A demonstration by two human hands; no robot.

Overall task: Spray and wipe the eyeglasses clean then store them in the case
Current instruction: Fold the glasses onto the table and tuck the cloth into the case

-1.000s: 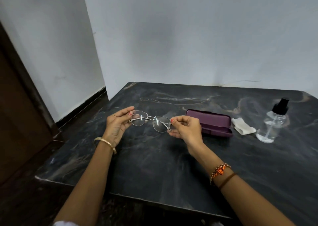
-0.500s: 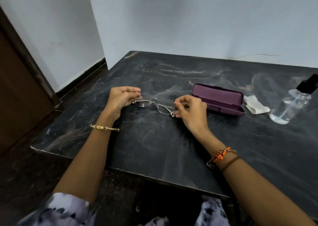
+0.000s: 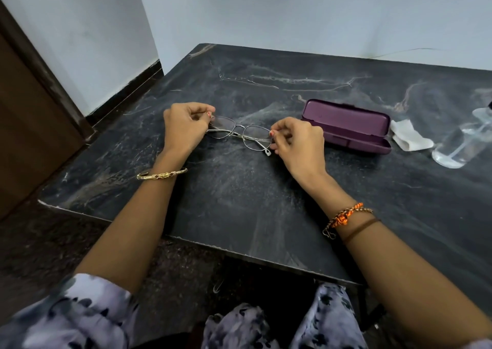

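Note:
Thin metal-framed eyeglasses (image 3: 241, 133) lie low over the dark marble table (image 3: 239, 202), their temples folded. My left hand (image 3: 183, 127) pinches the left end of the frame. My right hand (image 3: 298, 146) pinches the right end, beside a white temple tip. A purple eyeglass case (image 3: 348, 125) stands open just right of my right hand. Past it lie a white cloth (image 3: 410, 134) and a clear spray bottle (image 3: 463, 146), cut off by the right edge of the view.
A pale wall runs behind the table, and a brown door (image 3: 24, 114) stands at the left. The table's near edge is above my knees. Bare tabletop lies in front of my hands.
Both hands have lowered the eyeglasses from mid-air down to the tabletop. The view has tilted down, so my lap and sleeve now show.

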